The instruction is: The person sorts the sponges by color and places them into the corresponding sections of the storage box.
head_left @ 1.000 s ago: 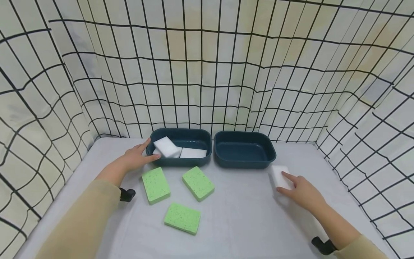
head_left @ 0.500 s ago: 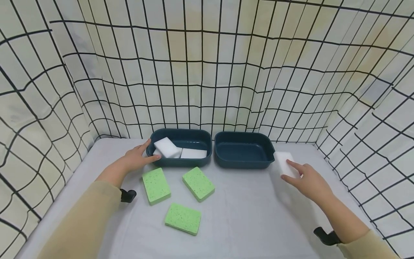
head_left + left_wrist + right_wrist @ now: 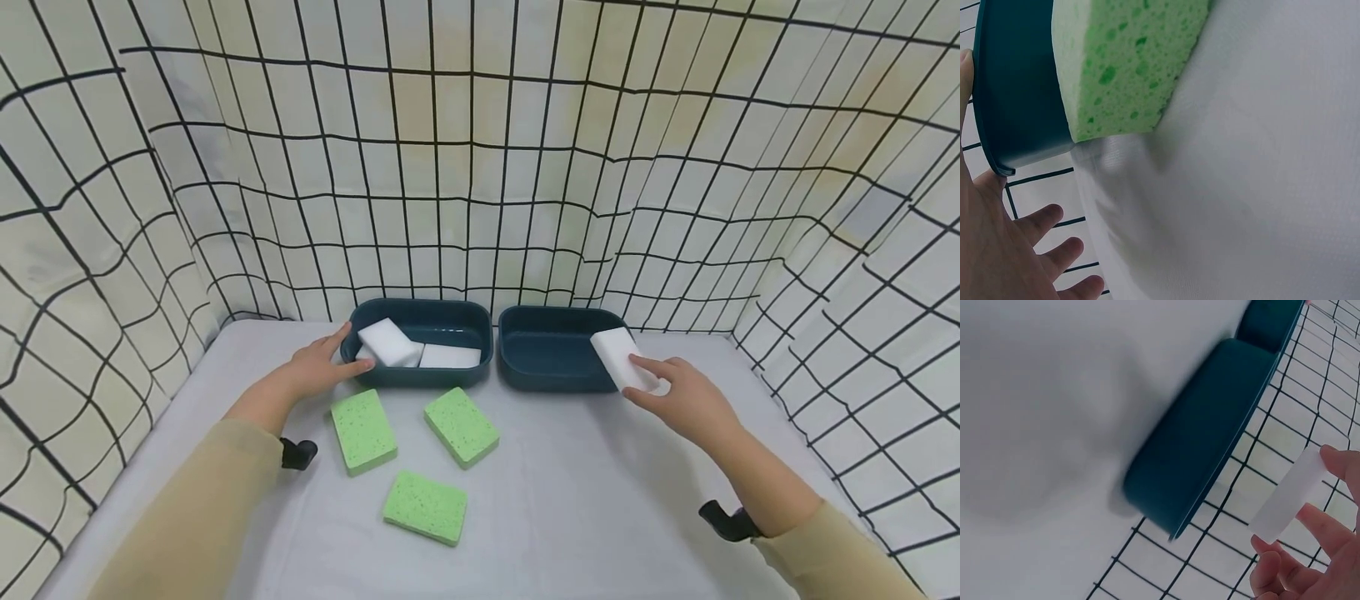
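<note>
My right hand point(image 3: 688, 402) pinches a white sponge block point(image 3: 619, 357) between thumb and fingers. The block is tilted above the near right corner of the right dark teal bin point(image 3: 558, 382); in the right wrist view the sponge point(image 3: 1288, 497) hangs clear of the bin's wall point(image 3: 1200, 431). My left hand point(image 3: 311, 367) rests on the left end of the left teal bin point(image 3: 420, 377), thumb over the front rim. Its other fingers point(image 3: 1063, 257) are straight and spread in the left wrist view. Several white sponge blocks point(image 3: 386, 340) lie inside that bin.
Three green speckled sponges point(image 3: 363, 429), point(image 3: 461, 427), point(image 3: 425, 507) lie on the white tablecloth point(image 3: 555, 500) in front of the left bin. A black wire grid point(image 3: 468, 167) stands behind and at both sides of the table.
My right hand has lifted the white sponge block off the cloth beside the right bin and carried it left over the bin's edge. My left hand has stayed in place.
</note>
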Demonstrator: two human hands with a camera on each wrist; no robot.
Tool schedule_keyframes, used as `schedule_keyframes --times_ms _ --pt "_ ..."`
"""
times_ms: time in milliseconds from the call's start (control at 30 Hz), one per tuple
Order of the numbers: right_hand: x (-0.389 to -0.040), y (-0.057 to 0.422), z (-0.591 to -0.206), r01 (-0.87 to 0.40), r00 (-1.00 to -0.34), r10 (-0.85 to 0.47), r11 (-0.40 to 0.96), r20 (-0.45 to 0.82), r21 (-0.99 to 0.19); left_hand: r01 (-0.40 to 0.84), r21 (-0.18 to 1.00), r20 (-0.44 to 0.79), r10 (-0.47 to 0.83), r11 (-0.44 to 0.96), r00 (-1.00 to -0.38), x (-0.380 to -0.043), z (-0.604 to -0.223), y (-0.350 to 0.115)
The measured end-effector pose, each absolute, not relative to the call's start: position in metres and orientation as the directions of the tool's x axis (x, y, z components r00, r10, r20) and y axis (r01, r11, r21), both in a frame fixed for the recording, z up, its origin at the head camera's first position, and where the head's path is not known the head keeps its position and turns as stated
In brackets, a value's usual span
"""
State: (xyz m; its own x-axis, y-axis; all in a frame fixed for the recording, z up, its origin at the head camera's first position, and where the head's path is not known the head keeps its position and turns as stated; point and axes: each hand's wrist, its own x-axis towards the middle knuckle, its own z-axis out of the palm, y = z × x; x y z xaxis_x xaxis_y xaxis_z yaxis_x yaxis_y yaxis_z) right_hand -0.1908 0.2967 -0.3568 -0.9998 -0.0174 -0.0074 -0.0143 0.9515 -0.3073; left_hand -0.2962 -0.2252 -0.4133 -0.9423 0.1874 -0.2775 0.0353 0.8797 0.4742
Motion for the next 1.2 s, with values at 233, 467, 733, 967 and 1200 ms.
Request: schedule_keyframes --times_ms 233,467,733,967,1200 --pt "-0.206 0.27 -0.359 -0.051 -0.998 -0.057 0.946 -0.009 -0.321 0.024 0.471 -0.283 0.177 0.882 -0.943 -0.296 -0.413 -0.225" --pt "-0.223 0.24 -0.36 -0.075 -0.995 -0.091 0.932 -0.029 -0.354 0.033 0.475 -0.273 0.183 0.879 -0.944 -0.299 -0.415 -0.226" --pt "-0.244 0.203 -0.361 -0.122 -0.989 -0.143 0.918 -0.03 -0.378 0.021 0.478 -0.286 0.178 0.878 -0.942 -0.3 -0.414 -0.226" --pt "-0.262 0.171 -0.363 -0.126 -0.986 -0.158 0.909 -0.05 -0.398 0.017 0.481 -0.285 0.175 0.876 -0.942 -0.298 -0.415 -0.226" --pt "-0.28 0.14 -0.363 -0.128 -0.982 -0.173 0.908 -0.078 -0.399 0.013 0.483 -0.283 0.17 0.875 -0.944 -0.298 -0.417 -0.227"
